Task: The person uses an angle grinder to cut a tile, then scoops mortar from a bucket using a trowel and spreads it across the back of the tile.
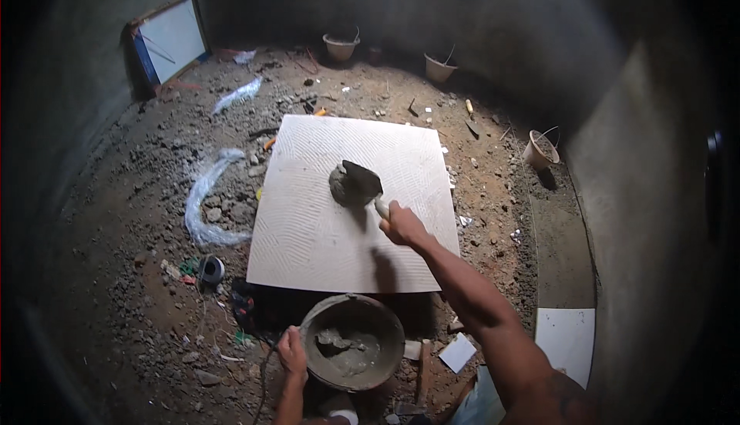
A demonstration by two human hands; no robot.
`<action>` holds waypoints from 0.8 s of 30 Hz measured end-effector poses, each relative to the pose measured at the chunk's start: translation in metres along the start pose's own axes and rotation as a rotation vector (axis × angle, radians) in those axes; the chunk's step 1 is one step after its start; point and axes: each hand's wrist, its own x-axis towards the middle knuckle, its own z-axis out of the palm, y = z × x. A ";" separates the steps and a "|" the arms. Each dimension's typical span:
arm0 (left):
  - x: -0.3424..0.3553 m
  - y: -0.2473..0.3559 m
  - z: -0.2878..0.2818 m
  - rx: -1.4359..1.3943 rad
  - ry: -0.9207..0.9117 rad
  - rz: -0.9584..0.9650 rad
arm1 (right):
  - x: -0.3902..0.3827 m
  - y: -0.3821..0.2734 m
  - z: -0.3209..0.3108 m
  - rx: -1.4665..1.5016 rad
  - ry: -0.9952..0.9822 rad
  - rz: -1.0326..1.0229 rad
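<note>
My right hand [404, 225] is closed round the pale handle of a trowel [364, 179]. The blade is over a large cream tile [308, 248] with a ridged upper face. A dollop of wet grey mortar [338, 188] shows at the blade's left edge; whether it rests wholly on the tile is hidden by the blade. With its fingers on the rim, my left hand [293, 351] grips a dark round bucket [395, 336] near me. Wet mortar lies inside the bucket.
Rubble and crumpled plastic wrap [199, 205] cover the ground on the left, with a wire spool [211, 269]. Small buckets [439, 69] stand along the far side. Another trowel [471, 119] lies at far right. A white tile [565, 338] ends a mortar strip [565, 263] by the right wall.
</note>
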 end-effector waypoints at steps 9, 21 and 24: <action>-0.018 0.014 0.006 0.196 0.039 0.022 | 0.004 0.001 0.003 0.336 0.244 -0.026; -0.021 0.025 0.023 0.230 0.051 0.121 | -0.146 0.008 -0.071 0.923 -0.423 0.157; -0.017 0.026 0.027 0.215 0.064 0.135 | -0.205 0.016 -0.079 0.786 -0.697 0.047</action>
